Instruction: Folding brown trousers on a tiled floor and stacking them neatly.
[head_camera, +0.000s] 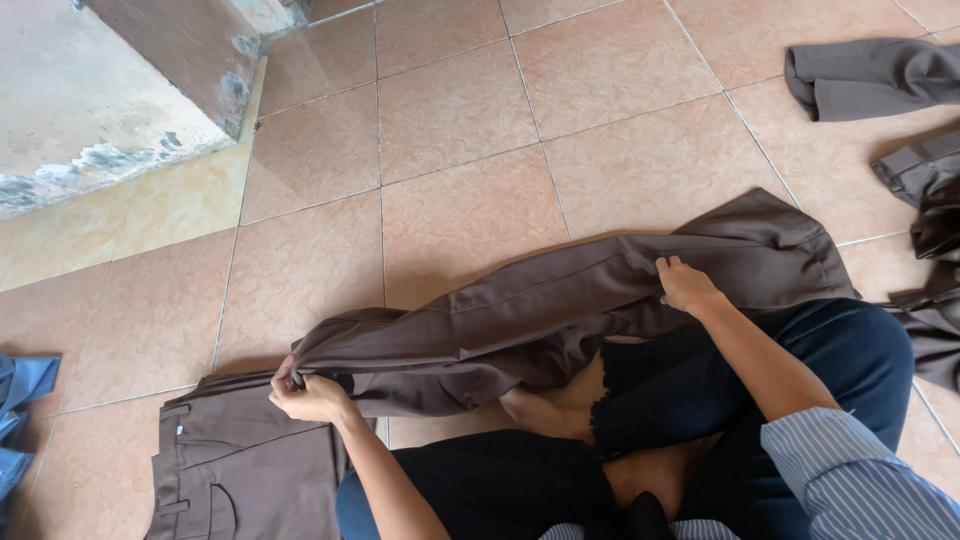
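A pair of brown trousers (540, 310) stretches across the tiled floor in front of my crossed legs. My left hand (310, 398) pinches one end of them at the lower left, fingers closed on the cloth. My right hand (686, 285) grips the fabric farther right, near the waistband end. Under my left hand lies another pair of brown trousers (240, 465), flat, with its waistband and pocket showing.
More brown garments (870, 75) lie at the upper right, and others (930, 230) along the right edge. Blue cloth (18, 415) pokes in at the left edge. A worn concrete step (110, 90) rises at the upper left. My legs in dark trousers (800, 360) fill the lower right.
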